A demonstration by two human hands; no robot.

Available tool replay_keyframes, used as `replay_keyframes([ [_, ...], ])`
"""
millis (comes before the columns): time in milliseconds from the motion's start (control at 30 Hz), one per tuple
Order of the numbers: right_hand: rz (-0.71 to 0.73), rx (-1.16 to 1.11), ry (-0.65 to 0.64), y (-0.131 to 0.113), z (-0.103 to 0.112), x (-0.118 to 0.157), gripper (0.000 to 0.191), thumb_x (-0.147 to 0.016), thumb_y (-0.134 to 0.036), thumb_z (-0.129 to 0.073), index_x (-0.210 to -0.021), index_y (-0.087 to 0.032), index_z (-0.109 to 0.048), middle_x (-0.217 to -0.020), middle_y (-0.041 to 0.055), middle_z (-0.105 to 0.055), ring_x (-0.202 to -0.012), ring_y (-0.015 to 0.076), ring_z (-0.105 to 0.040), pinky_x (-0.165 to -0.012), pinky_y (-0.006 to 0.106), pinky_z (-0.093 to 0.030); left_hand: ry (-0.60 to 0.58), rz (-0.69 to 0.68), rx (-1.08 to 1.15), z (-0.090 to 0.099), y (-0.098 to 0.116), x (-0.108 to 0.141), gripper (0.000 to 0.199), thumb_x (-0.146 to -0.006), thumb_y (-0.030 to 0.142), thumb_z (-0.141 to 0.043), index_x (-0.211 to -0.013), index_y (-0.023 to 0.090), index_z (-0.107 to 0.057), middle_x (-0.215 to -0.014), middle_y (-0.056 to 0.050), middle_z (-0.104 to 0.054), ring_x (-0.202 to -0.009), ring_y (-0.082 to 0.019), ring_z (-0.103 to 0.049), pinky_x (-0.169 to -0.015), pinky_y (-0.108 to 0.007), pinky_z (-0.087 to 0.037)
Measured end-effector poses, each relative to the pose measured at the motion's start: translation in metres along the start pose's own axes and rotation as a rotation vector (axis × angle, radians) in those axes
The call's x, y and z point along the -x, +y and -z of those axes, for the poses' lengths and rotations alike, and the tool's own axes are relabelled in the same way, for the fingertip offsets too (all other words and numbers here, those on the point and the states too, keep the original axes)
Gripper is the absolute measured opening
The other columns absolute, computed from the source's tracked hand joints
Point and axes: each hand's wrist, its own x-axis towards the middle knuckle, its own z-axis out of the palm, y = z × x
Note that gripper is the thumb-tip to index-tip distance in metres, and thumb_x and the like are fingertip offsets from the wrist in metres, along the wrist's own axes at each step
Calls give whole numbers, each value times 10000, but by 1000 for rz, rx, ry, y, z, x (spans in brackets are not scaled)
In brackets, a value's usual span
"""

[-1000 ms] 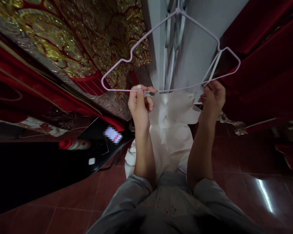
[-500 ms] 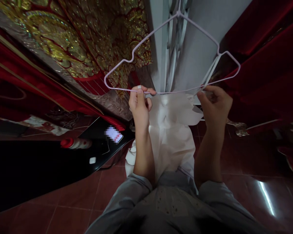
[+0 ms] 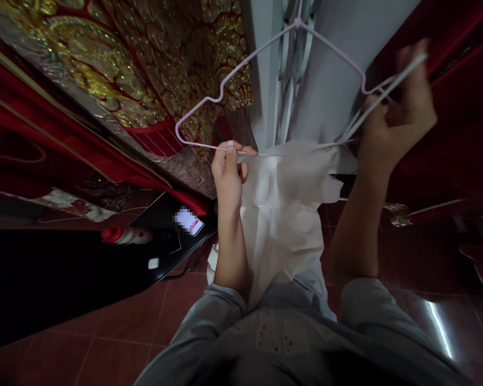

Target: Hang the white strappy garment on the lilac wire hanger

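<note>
Now pinching the lilac hanger (image 3: 298,23) above the white garment (image 3: 282,214) with the left hand (image 3: 230,163), gripping a white strap (image 3: 398,80) taut in the blurred right hand (image 3: 404,107), and perhaps courting a tilted hanger or a snap-back from too hard a tug

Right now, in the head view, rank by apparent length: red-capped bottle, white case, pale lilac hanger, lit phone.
Largest to smallest:
1. pale lilac hanger, by far, though probably nearer the camera
2. red-capped bottle
3. lit phone, partly pixelated
4. white case
</note>
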Motion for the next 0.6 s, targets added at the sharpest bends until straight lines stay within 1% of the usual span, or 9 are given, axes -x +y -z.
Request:
replay_keyframes([
  [100, 103, 4, 351, 24, 17, 2, 529, -957, -381, -828, -1426, -178, -694, -1538, 175, -639, -1585, 358, -541, -1050, 471, -637, 28, 46, -9, -4, 4, 2, 347, -1054, 465, -762, -875, 205, -619, -767, 0, -724, -397, -46, -236, -385, -227, -155],
  [167, 116, 28, 491, 31, 24, 15, 442, -993, -440, -779, -1401, -281, -712, -1495, 92, -654, -1534, 321, -596, -1123, 501, -594, 51, 53, -4, -6, 6, 1, 350, -1066, 452, -749, -861, 206, -607, -755, 3, -717, -391, -46, -238, -380, -223, -161],
  [233, 162, 40, 544, 27, 22, 32, 335, -1045, -472, -697, -1368, -386, -719, -1420, 19, -665, -1413, 271, -678, -1139, 497, -577, 61, 58, 3, -7, 5, -1, 350, -1077, 446, -735, -858, 207, -602, -752, 3, -712, -384, -43, -240, -374, -221, -170],
  [267, 174, 38, 527, 21, 17, 40, 305, -1058, -485, -670, -1345, -400, -726, -1355, 12, -677, -1321, 252, -715, -1100, 482, -595, 62, 62, 4, -7, 4, -2, 349, -1080, 446, -730, -861, 207, -601, -755, 2, -711, -382, -42, -241, -372, -220, -173],
  [333, 130, 38, 352, 4, 1, 57, 299, -1036, -499, -690, -1292, -355, -746, -1211, 27, -705, -1054, 204, -750, -902, 412, -638, 54, 72, 2, -7, 0, -3, 345, -1081, 455, -725, -872, 208, -606, -769, 1, -712, -381, -40, -241, -369, -219, -173],
  [400, 4, 60, 41, -15, -15, 71, 315, -972, -469, -769, -1250, -320, -769, -1123, 25, -736, -741, 122, -643, -679, 324, -572, 27, 59, 3, -7, -4, -1, 340, -1077, 471, -723, -889, 209, -615, -794, -5, -722, -384, -39, -238, -372, -218, -161],
  [467, -80, 70, -150, -28, -26, 81, 324, -951, -427, -790, -1249, -302, -774, -1042, 5, -724, -591, 73, -484, -587, 293, -483, -10, 24, 5, -6, -8, 3, 341, -1062, 499, -730, -909, 211, -627, -827, -17, -741, -391, -40, -242, -380, -218, -147],
  [533, -99, 67, -176, -34, -31, 86, 314, -952, -401, -792, -1243, -286, -772, -972, -16, -678, -562, 61, -416, -586, 292, -452, -17, -36, 4, -5, -10, 10, 329, -1030, 517, -758, -952, 217, -645, -881, -36, -775, -398, -41, -262, -388, -222, -143],
  [600, -97, 58, -156, -33, -31, 89, 323, -955, -402, -793, -1256, -289, -765, -970, -19, -656, -570, 65, -412, -600, 297, -446, 55, -129, -15, -1, -10, 17, 297, -1006, 505, -773, -1046, 228, -670, -1008, -65, -817, -417, -48, -317, -397, -232, -172],
])
